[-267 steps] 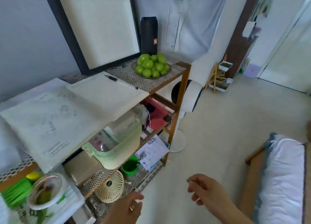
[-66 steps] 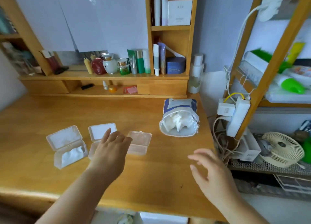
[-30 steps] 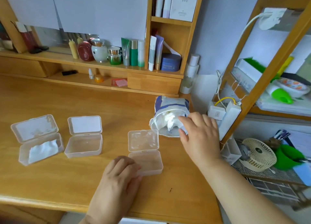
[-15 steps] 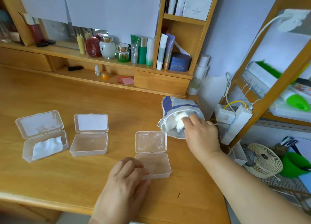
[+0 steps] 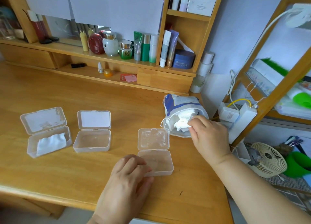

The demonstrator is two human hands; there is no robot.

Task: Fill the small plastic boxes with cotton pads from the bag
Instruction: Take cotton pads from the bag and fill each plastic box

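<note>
Three small clear plastic boxes lie open on the wooden desk [image 5: 117, 97]. The left box [image 5: 48, 143] holds white cotton pads. The middle box [image 5: 92, 140] and the right box [image 5: 156, 163] look empty. My left hand [image 5: 127, 180] rests on the near left corner of the right box, fingers curled over its rim. A blue and white drawstring bag [image 5: 181, 106] lies on its side at the right, its mouth facing me. My right hand [image 5: 208, 136] pinches white cotton pads [image 5: 180, 122] at the bag's mouth.
A low wooden shelf [image 5: 101, 55] with cosmetic bottles and jars runs along the back of the desk. Right of the desk stands a wooden rack [image 5: 269, 95] with a white power strip [image 5: 242, 116] and cables. A small cream fan [image 5: 267, 159] lies below it.
My right hand reached into the bag's mouth and now pinches cotton pads there. My left hand stays on the right box, which it slid toward me earlier.
</note>
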